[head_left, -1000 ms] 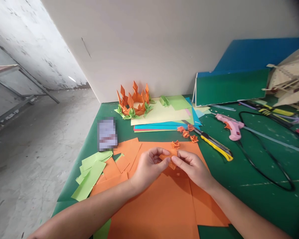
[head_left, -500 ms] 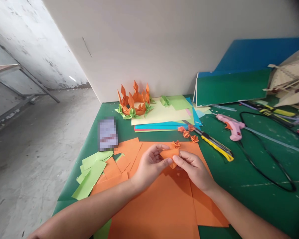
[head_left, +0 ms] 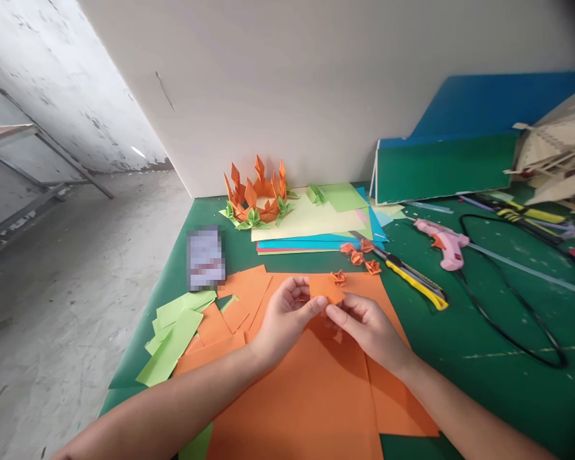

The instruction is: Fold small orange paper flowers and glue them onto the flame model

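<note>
My left hand (head_left: 285,322) and my right hand (head_left: 371,329) meet over a large orange sheet (head_left: 316,390) on the green table. Together they pinch a small orange paper piece (head_left: 326,289), which stands up between the fingertips of both hands. Several tiny folded orange flowers (head_left: 359,255) lie just beyond the hands. One more small orange flower (head_left: 338,276) sits right behind the held piece.
An orange and green paper crown (head_left: 257,195) stands at the back beside a stack of coloured sheets (head_left: 311,227). Green paper strips (head_left: 175,335) lie left, near the table edge. A yellow utility knife (head_left: 414,280), a pink glue gun (head_left: 443,246) and a black cable loop (head_left: 512,300) lie right.
The small orange piece has opened up and risen between my fingertips; earlier it lay folded low between both hands. My hands stayed in nearly the same place.
</note>
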`<state>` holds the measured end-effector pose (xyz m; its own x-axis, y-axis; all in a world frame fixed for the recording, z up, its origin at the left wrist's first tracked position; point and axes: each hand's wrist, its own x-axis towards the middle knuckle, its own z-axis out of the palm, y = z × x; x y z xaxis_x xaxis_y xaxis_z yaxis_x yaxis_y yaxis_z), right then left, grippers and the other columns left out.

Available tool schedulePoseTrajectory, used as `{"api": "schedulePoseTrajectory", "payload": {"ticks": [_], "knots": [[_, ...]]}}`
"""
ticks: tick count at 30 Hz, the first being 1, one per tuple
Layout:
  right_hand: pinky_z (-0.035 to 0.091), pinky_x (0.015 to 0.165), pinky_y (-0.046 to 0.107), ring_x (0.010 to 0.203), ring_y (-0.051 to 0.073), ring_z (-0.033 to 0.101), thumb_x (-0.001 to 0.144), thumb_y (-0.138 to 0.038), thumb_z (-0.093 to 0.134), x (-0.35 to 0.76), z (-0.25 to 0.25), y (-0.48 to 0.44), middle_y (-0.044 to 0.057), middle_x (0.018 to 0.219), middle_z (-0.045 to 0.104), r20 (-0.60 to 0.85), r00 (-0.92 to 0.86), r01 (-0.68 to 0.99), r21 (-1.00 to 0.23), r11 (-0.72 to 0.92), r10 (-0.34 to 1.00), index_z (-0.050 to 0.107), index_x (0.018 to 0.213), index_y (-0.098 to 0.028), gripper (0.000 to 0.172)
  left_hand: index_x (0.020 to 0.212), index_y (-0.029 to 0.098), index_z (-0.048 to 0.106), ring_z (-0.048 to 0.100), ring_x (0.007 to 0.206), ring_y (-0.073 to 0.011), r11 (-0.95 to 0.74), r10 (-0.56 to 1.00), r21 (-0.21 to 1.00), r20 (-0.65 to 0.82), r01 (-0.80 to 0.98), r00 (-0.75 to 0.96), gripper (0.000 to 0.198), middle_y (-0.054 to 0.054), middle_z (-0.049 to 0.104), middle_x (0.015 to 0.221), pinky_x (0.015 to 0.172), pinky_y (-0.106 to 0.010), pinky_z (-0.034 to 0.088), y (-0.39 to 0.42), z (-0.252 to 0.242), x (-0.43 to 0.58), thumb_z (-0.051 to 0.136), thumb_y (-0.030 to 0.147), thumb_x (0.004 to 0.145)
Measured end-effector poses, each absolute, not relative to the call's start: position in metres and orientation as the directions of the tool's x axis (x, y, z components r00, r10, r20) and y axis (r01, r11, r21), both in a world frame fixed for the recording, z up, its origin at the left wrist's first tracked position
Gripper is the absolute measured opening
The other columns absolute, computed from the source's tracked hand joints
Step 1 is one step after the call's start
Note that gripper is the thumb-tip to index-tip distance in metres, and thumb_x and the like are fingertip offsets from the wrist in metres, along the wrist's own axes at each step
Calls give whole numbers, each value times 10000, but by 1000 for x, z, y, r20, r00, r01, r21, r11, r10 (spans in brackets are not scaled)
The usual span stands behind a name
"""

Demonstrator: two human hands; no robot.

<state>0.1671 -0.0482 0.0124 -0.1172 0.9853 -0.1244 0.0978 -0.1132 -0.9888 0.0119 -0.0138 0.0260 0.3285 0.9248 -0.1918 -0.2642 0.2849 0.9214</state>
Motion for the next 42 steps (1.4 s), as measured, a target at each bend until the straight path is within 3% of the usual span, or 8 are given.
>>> {"api": "schedulePoseTrajectory", "payload": {"ticks": [4,7,10,14,22,27,36,42], "knots": [[501,668,254,769,149,559,886,-429,581,172,11,-46,16,854,563,69,-11,116,-991,70,998,570,958,-226,215,883,183,522,600,747,-104,297,916,925,-207,-235,344,353,25,586,808,722,-253,507,-13,21,12,769,372,718],[523,804,286,910,165,584,880,-391,609,174,8,-44,37,1035,582,125,29,101,-987,121,992,571,1132,-274,281,927,196,486,640,664,-128,369,853,917,-269,-152,447,396,36,591,710,598,-240,493,-14,19,12,755,402,722],[526,828,303,890,164,588,866,-370,634,174,5,-43,38,1029,599,135,52,142,-982,126,989,622,1072,-265,231,944,196,492,614,562,-119,387,824,920,-317,-57,470,399,36,600,646,507,-215,441,-15,18,12,744,416,727],[537,784,301,840,157,588,841,-346,669,174,3,-42,29,980,608,152,118,163,-978,132,981,610,1004,-252,197,886,183,536,555,525,-90,378,832,925,-315,-50,457,368,19,621,629,497,-204,418,-14,17,10,716,470,744],[526,796,320,979,198,592,869,-260,633,174,8,-43,50,1012,581,351,114,317,-900,301,930,622,830,-249,42,843,194,525,505,484,-87,392,847,920,-350,-26,401,414,28,605,576,438,-189,354,-14,16,9,714,540,719],[512,898,372,1010,203,610,886,-209,602,175,10,-45,43,1039,595,451,29,461,-798,389,892,657,872,-278,89,813,201,524,472,464,-80,417,847,908,-371,-43,381,403,51,561,542,427,-189,323,-14,23,10,724,535,707],[533,756,329,863,187,645,887,-144,574,180,10,-41,39,915,658,611,-95,603,-592,534,786,690,941,-286,191,764,172,554,485,497,-88,387,834,922,-353,7,424,391,21,576,579,442,-207,347,-11,23,7,694,537,748],[538,775,341,866,197,657,893,-189,575,181,9,-43,36,925,695,557,-140,590,-617,520,819,692,950,-286,162,736,181,530,455,479,-73,389,843,921,-365,22,395,379,39,549,563,448,-195,344,-10,22,7,715,512,727]]}}
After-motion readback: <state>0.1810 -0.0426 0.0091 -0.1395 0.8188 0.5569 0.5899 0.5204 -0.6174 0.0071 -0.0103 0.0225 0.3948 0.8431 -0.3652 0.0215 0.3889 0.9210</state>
